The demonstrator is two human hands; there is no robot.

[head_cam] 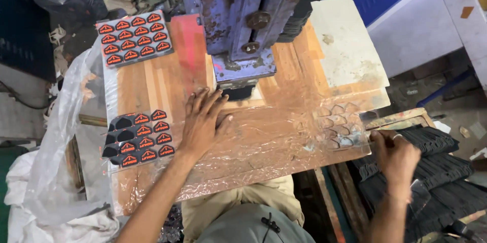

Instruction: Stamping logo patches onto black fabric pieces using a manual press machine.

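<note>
My left hand (203,121) lay flat, fingers spread, on the clear plastic film (284,141) covering the wooden surface (152,85) below the press head (238,30). My right hand (393,154) pinched its right edge. Thin, limp, slippery, I judged: best taken by the edges.

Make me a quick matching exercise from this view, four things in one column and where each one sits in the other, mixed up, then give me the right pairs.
Column one:
1. left hand
2. right hand
3. blue rusty metal press
4. full sheet of black badge shapes with orange print

Column two:
A. far left corner of the wooden board
B. flat on the crinkled clear plastic film, just below the press head
C. at the right edge of the film, over the dark stacked pieces
D. standing at the middle back of the board

Pairs: 1-B, 2-C, 3-D, 4-A
</note>
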